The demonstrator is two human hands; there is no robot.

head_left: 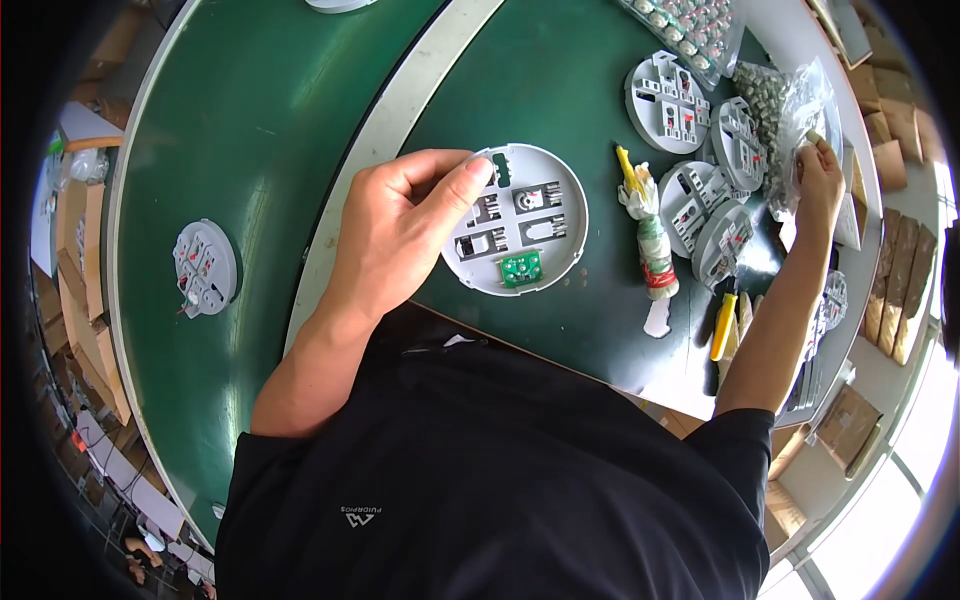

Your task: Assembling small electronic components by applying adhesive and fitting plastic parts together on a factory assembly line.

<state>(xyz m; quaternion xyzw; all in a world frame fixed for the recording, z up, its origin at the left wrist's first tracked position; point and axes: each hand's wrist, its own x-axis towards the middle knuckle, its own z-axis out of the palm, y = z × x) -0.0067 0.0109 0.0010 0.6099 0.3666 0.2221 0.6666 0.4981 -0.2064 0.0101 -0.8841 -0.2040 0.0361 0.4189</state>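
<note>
My left hand [405, 215] grips the upper left rim of a round pale-grey plastic housing [565, 205], thumb over the edge. The housing's inside faces up, with slots, metal clips and a small green circuit board [521, 268] near its lower rim. Out to the right, my right hand [821, 180] has its fingers bent and closed at the edge of a clear plastic bag [803, 100] of small grey parts [762, 97]. Whether a small part sits between those fingertips is hidden.
Several similar round housings [668, 105] lie right of centre. Beside them are a tape-wrapped tool [654, 245] and a yellow-handled tool [724, 327]. A tray of round parts [690, 28] sits at the far right. Another housing [205, 267] rests on the green surface leftward, beyond a pale rail [400, 105].
</note>
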